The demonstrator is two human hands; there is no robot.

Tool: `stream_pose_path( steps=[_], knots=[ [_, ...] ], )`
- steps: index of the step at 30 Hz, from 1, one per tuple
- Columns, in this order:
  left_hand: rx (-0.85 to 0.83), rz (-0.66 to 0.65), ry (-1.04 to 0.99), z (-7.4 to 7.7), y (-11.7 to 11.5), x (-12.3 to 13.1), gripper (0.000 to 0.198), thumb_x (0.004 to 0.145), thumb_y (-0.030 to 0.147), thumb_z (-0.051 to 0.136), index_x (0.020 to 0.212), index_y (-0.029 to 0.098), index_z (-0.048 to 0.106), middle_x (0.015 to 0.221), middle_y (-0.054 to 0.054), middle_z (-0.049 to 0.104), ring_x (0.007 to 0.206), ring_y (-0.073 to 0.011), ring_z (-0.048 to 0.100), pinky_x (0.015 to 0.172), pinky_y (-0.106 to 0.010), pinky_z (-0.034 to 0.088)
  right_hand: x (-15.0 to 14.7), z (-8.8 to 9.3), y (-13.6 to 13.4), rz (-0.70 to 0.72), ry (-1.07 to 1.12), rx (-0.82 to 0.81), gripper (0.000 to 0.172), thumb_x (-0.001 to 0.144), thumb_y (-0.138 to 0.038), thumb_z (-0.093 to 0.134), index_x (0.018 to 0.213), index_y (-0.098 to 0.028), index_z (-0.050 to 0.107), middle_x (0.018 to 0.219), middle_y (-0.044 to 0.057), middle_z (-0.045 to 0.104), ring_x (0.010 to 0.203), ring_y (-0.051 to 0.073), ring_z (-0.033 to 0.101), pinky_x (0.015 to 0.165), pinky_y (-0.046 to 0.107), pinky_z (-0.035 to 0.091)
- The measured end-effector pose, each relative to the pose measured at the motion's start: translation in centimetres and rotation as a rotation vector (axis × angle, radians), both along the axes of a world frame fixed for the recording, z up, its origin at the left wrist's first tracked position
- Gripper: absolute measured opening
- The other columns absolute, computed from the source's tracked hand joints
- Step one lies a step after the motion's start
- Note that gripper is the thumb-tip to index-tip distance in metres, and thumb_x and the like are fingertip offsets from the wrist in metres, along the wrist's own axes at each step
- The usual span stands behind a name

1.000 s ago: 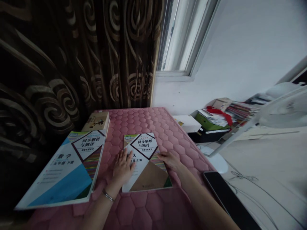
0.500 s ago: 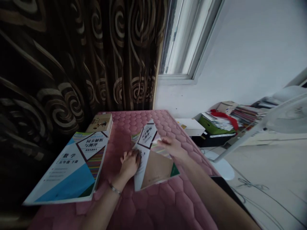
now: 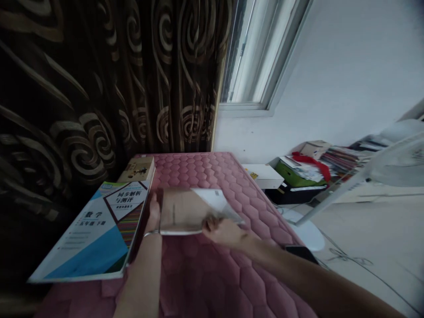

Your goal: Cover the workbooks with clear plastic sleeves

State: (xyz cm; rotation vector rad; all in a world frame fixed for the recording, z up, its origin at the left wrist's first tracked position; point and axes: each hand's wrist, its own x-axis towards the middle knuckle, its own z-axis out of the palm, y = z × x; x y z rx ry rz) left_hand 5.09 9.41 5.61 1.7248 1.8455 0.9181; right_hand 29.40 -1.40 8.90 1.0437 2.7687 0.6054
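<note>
A thin workbook with a brown and white cover lies sideways between my hands, its right part blurred and lifted. At its left edge is my left hand, wearing a bracelet and holding that side, with some fingertips hidden. My right hand is closed on the near right part of the workbook, fingers curled. Just left of my left hand rests a larger stack of workbooks, the top cover white and blue with Chinese print.
Behind the stack sits a tan book by the dark patterned curtain. The pink quilted tabletop lies below. Beyond its right edge are a white box, a green bin with papers, and a white fan.
The workbook has turned from upright to sideways, and its printed title no longer shows. My left hand has moved left and up to its edge; my right hand has come lower.
</note>
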Motion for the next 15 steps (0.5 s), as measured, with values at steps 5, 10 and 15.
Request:
stream_pose_path(
  steps=[5,10,15],
  knots=[
    [-0.085,0.048,-0.129,-1.7,1.3,-0.6,0.039,0.082,0.025,0.065,0.119,0.012,0.061,0.102,-0.013,0.073,0.093,-0.0236,0.07,0.084,-0.036,0.053,-0.3,-5.7,-1.0,-0.002,0.019,-0.008,0.032,0.09,-0.008,0.044,0.117,-0.009,0.061,0.107,0.022,0.07,0.083,0.025,0.071,0.06,0.033,0.058],
    [-0.074,0.084,0.017,-0.9,2.2,0.4,0.063,0.071,0.01,0.065,0.133,0.009,0.052,0.138,-0.025,0.053,0.133,-0.0349,0.046,0.108,-0.048,0.036,-0.8,-5.9,-1.7,0.025,0.098,0.0,0.031,0.09,-0.006,0.045,0.115,-0.008,0.062,0.104,0.021,0.071,0.086,0.024,0.071,0.064,0.032,0.057],
    [0.103,-0.235,0.403,-1.5,0.2,3.8,0.048,0.088,0.024,0.05,0.136,0.023,0.054,0.156,-0.011,0.035,0.145,-0.0329,0.026,0.116,-0.056,0.019,-0.1,-7.1,-2.4,0.025,0.152,0.052,0.03,0.091,-0.009,0.048,0.117,-0.007,0.062,0.109,0.02,0.07,0.09,0.025,0.07,0.065,0.032,0.057]
  ],
)
